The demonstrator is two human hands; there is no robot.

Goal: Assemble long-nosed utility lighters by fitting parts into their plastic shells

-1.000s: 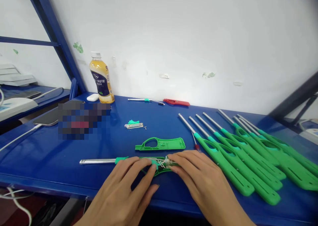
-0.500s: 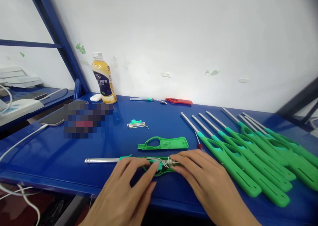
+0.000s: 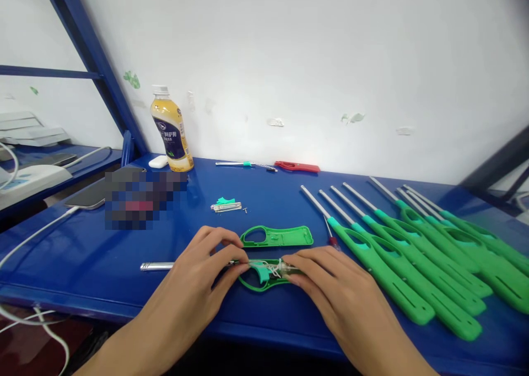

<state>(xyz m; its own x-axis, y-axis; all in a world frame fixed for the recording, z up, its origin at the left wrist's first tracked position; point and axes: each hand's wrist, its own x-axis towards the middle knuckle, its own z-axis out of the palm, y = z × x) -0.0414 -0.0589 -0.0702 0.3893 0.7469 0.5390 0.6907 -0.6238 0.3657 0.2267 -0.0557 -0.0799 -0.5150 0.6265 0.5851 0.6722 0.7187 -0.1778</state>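
In front of me lies an opened long-necked lighter (image 3: 257,289), its green lower shell facing up and its metal tube (image 3: 156,267) pointing left. A teal trigger (image 3: 262,272) and loose white wires show inside. My left hand (image 3: 206,268) is closed in a pinch at the front of the shell, where thumb and index meet over the wires; it covers the tube's base. With thumb and fingers, my right hand (image 3: 336,282) grips the clear fuel tank (image 3: 286,267) at the handle end, hiding most of it. The matching green half shell (image 3: 291,236) rests just behind, inner side up.
Several assembled green lighters (image 3: 397,271) lie at right, with a red-handled screwdriver (image 3: 333,242) beside them. Farther back are clear and teal parts (image 3: 226,206), a loose metal tube (image 3: 231,164), a red shell (image 3: 296,167) and a bottle (image 3: 171,130). A phone (image 3: 95,194) lies left.
My left hand has shifted left and up from over the trigger to the front of the shell, uncovering the trigger. My right hand stays on the tank.
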